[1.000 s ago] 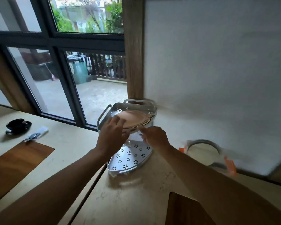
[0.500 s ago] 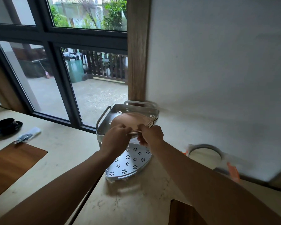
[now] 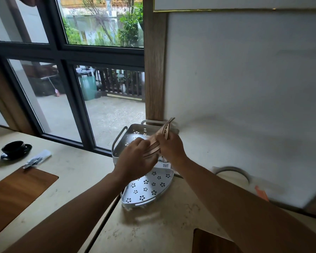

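A tilted stack of thin wooden mats is gripped at its edges by the curled fingers of the left hand and right hand, just above the white rack. The stack is judged light, stiff and prone to fanning apart.

Beige counter: white rack, black cup.

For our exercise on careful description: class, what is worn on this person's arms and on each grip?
Both arms are bare as far as the picture shows: no sleeve covers the left forearm or the right forearm. The left grip and the right grip are ungloved hands. No watch, bracelet or ring shows on the sides in view.
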A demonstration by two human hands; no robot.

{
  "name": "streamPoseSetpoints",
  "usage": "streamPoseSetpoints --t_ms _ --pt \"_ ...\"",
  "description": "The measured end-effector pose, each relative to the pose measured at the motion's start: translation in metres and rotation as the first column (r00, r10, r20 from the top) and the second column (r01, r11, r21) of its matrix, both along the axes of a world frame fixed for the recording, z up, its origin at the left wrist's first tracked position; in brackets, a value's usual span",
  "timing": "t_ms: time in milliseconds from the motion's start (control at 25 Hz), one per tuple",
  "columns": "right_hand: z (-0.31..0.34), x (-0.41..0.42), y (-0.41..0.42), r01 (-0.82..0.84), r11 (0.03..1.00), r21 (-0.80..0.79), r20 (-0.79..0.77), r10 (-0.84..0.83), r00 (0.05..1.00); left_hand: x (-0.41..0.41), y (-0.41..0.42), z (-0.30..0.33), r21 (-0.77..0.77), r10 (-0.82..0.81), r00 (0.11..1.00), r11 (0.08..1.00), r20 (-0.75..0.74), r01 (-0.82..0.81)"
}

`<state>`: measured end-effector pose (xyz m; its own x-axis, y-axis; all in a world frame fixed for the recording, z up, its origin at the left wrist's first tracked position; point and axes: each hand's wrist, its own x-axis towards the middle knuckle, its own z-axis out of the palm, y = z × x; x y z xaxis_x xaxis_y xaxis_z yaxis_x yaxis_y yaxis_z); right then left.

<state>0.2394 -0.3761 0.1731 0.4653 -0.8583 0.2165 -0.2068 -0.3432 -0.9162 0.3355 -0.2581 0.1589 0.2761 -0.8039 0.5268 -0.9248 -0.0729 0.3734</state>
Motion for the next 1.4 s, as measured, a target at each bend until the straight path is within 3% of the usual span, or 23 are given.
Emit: streamPoseSetpoints --t_ms 160,240,320,440,560,680,800,960,1120,1320,1400 --pt "0.018 -0.04 -0.002 -0.088 0.996 -0.016 0.148 0.089 0.985 0.001 0.01 0.012 -0.063 -0.216 0.953 0.976 -0.211 0.207" --pt "0.026 -0.068 -0.005 -0.118 0.993 -0.005 0.207 0.117 0.971 -0.005 0.002 0.015 -0.136 -0.197 0.933 0.977 -0.3 0.163" --pt "0.034 -0.1 -0.008 -0.139 0.99 -0.024 0.197 0.141 0.97 -0.024 -0.01 0.027 -0.148 -0.178 0.85 0.982 -0.495 0.12" --pt "0.048 -0.155 -0.012 -0.212 0.977 -0.03 0.139 0.215 0.967 -0.059 -0.026 0.04 -0.133 -0.252 0.567 0.961 -0.784 0.242" --pt "0.061 -0.204 -0.014 -0.295 0.955 -0.019 0.07 0.296 0.953 -0.09 -0.038 0.027 0.052 -0.036 0.266 0.947 -0.963 0.317" --pt "0.065 -0.251 -0.015 -0.353 0.934 0.046 0.078 0.349 0.934 -0.133 -0.05 0.012 0.097 0.126 -0.032 0.879 -0.991 0.467" --pt "0.058 -0.293 -0.02 -0.333 0.938 0.097 0.074 0.327 0.942 -0.18 -0.057 0.0 -0.083 0.048 -0.257 0.877 -0.965 0.473" --pt "0.038 -0.334 -0.027 -0.243 0.947 0.212 0.136 0.217 0.967 -0.219 -0.06 -0.014 -0.172 -0.019 -0.318 0.87 -0.948 0.463" --pt "0.021 -0.357 -0.028 -0.163 0.947 0.278 0.128 0.131 0.983 -0.242 -0.067 -0.031 -0.064 0.017 -0.178 0.897 -0.984 0.437" --pt "0.004 -0.366 -0.027 -0.158 0.945 0.286 0.154 0.118 0.981 -0.259 -0.077 -0.042 -0.104 0.009 -0.271 0.91 -0.962 0.4" --pt "-0.006 -0.363 -0.025 -0.127 0.954 0.273 0.17 0.083 0.982 -0.263 -0.082 -0.047 -0.109 -0.003 -0.267 0.918 -0.964 0.382"
